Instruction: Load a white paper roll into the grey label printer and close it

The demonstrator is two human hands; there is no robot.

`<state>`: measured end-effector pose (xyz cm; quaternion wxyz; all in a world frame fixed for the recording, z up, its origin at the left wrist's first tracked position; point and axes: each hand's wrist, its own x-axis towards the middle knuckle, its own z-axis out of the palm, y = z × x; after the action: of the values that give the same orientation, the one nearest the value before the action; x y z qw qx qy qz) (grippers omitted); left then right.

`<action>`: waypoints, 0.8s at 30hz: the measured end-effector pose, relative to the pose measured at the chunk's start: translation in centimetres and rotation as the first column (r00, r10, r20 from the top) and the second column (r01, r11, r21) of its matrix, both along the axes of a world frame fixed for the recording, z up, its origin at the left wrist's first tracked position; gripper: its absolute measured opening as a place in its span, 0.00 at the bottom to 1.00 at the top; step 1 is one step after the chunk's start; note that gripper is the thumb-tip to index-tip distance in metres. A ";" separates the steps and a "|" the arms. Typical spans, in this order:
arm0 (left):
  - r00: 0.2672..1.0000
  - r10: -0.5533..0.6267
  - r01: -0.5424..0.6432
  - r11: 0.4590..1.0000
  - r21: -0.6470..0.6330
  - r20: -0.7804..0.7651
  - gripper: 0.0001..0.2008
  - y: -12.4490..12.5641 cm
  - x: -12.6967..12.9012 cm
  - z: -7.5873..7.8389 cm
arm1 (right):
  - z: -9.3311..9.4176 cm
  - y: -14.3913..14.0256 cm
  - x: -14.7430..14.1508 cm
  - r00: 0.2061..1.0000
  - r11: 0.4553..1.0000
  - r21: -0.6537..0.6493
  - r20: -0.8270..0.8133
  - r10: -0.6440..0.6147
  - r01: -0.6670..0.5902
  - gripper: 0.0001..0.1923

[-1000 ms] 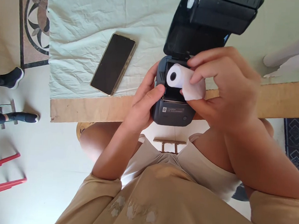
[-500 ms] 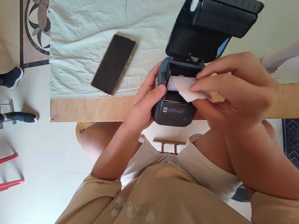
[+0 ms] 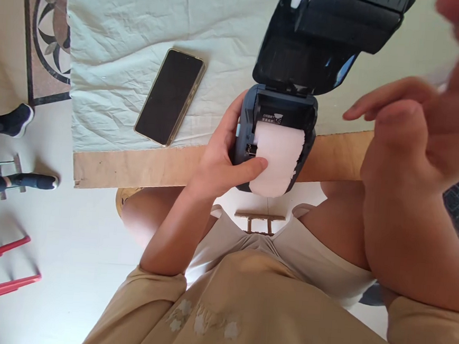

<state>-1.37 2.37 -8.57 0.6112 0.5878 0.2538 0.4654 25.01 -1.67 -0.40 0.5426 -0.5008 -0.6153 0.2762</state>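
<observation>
Open cloth point(image 3: 144, 38) lies left of the printer point(image 3: 277, 123) — only the phone point(image 3: 169, 97) interrupts it. Raised lid point(image 3: 323, 36) blocks approach from behind. Left hand point(image 3: 222, 161) occupies the printer's left flank; right hand point(image 3: 419, 134) — lifted — leaves the right flank free.

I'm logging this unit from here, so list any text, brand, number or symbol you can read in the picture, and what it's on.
Printer, small white label inside the open paper bay: two short lines of print plus a small symbol, too small and blurred to read.
Paper strip under the left hand: blank.
Phone: screen dark, no text.
Printer lid: no readable marking.
</observation>
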 end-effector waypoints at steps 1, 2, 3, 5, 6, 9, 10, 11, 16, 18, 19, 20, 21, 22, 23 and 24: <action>1.000 -0.016 0.015 1.000 0.022 0.002 0.62 0.3 -0.1 -0.2 | 0.1 -0.1 -0.2 1.000 0.996 0.087 0.004 -0.030 0.029 0.26; 1.000 -0.026 0.026 0.999 0.039 0.006 0.61 0.5 -0.2 -0.4 | 0.3 -0.2 -0.6 0.998 0.987 0.154 0.036 -0.056 0.050 0.26; 0.999 -0.035 0.034 0.998 0.051 0.013 0.60 0.6 -0.2 -0.4 | 0.5 -0.4 -1.0 0.996 0.981 0.184 0.062 -0.070 0.058 0.26; 0.998 -0.057 0.055 0.997 0.056 0.026 0.56 0.4 -0.1 -0.1 | 0.6 -0.7 -1.8 0.994 0.984 0.180 0.106 -0.029 0.010 0.24; 0.998 -0.058 0.057 0.997 0.047 0.031 0.54 0.2 0.0 0.2 | 0.6 -0.7 -2.1 0.992 0.979 0.202 0.126 0.001 -0.027 0.22; 0.999 -0.026 0.026 1.000 0.004 0.040 0.48 -0.5 0.3 0.7 | 0.3 -0.3 -2.3 0.970 0.938 0.318 0.233 0.062 -0.137 0.12; 0.999 -0.009 0.009 1.000 -0.017 0.042 0.47 -0.6 0.4 0.8 | 0.1 -0.2 -2.3 0.956 0.927 0.334 0.285 0.071 -0.169 0.10; 0.999 0.001 0.000 0.999 -0.039 0.046 0.47 -0.6 0.4 0.9 | 0.0 0.0 -2.2 0.941 0.925 0.330 0.329 0.073 -0.187 0.09; 0.999 0.027 -0.023 0.985 -0.168 0.019 0.51 -0.7 -0.2 1.0 | -0.1 -0.3 -2.1 0.918 0.946 0.216 0.366 0.153 -0.244 0.10; 0.998 0.058 -0.056 0.978 -0.202 0.003 0.49 -0.9 -0.4 1.2 | -0.1 -0.5 -2.2 0.917 0.953 0.154 0.346 0.197 -0.262 0.12; 0.997 0.070 -0.067 0.977 -0.203 0.009 0.48 -1.1 -0.5 1.4 | -0.1 -0.6 -2.3 0.921 0.955 0.127 0.327 0.213 -0.267 0.11; 0.997 0.080 -0.075 0.978 -0.195 0.021 0.47 -1.3 -0.5 1.7 | -0.2 -0.7 -2.4 0.928 0.958 0.103 0.296 0.226 -0.266 0.11; 0.997 0.078 -0.072 0.980 -0.186 0.029 0.48 -1.5 -0.5 2.0 | -0.4 -0.7 -2.4 0.938 0.962 0.068 0.250 0.240 -0.265 0.11; 0.996 0.076 -0.068 0.983 -0.171 0.039 0.48 -1.8 -0.4 2.4 | -0.5 -0.7 -2.4 0.947 0.964 0.018 0.192 0.257 -0.265 0.13; 0.996 0.075 -0.066 0.985 -0.157 0.051 0.47 -2.0 -0.2 2.8 | -0.7 -0.6 -2.4 0.955 0.964 -0.040 0.129 0.266 -0.263 0.17; 0.996 0.068 -0.058 0.986 -0.156 0.057 0.46 -2.2 0.0 3.3 | -1.0 -0.5 -2.3 0.955 0.954 -0.107 0.065 0.288 -0.281 0.24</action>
<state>-1.36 0.17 -5.28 0.6473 0.5157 0.2883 0.4817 22.69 -2.22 -1.35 0.4472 -0.4433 -0.6882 0.3605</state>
